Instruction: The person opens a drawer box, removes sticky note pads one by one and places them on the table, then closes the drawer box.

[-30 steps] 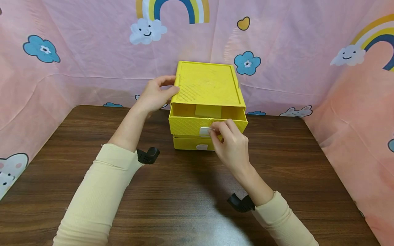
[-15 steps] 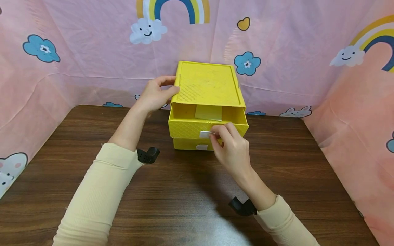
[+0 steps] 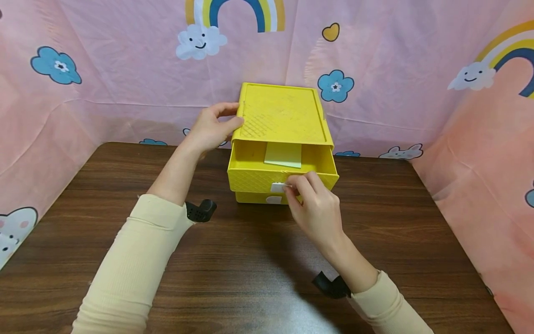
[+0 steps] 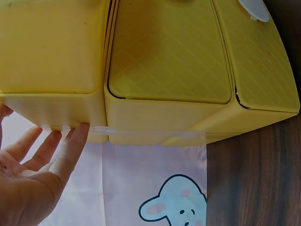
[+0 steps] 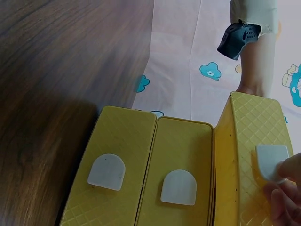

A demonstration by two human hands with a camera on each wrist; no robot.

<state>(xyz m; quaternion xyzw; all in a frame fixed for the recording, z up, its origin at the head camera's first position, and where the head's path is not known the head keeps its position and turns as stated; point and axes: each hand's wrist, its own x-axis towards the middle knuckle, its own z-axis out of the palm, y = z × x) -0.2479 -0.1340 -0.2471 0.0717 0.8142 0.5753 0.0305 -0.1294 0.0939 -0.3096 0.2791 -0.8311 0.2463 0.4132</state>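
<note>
A yellow plastic drawer unit [image 3: 285, 113] stands at the back of the table. Its top drawer [image 3: 252, 180] is pulled partway out, and a pale yellow flat sheet or pad [image 3: 283, 155] lies inside. My right hand [image 3: 319, 204] pinches the white tab handle [image 3: 277, 187] of that drawer between thumb and fingers. On the unit's left side rests my left hand [image 3: 210, 129], thumb at the top edge. In the left wrist view its fingers [image 4: 70, 150] lie fairly straight against the yellow side wall.
Two lower drawers with white tabs [image 5: 178, 187] are closed in the right wrist view. The dark wooden table [image 3: 233, 269] extends in front of the unit. Pink patterned cloth [image 3: 146, 60] hangs behind and at both sides.
My right hand has moved toward me, drawing the top drawer further out. More of the pale sheet inside shows. My left hand has stayed in place.
</note>
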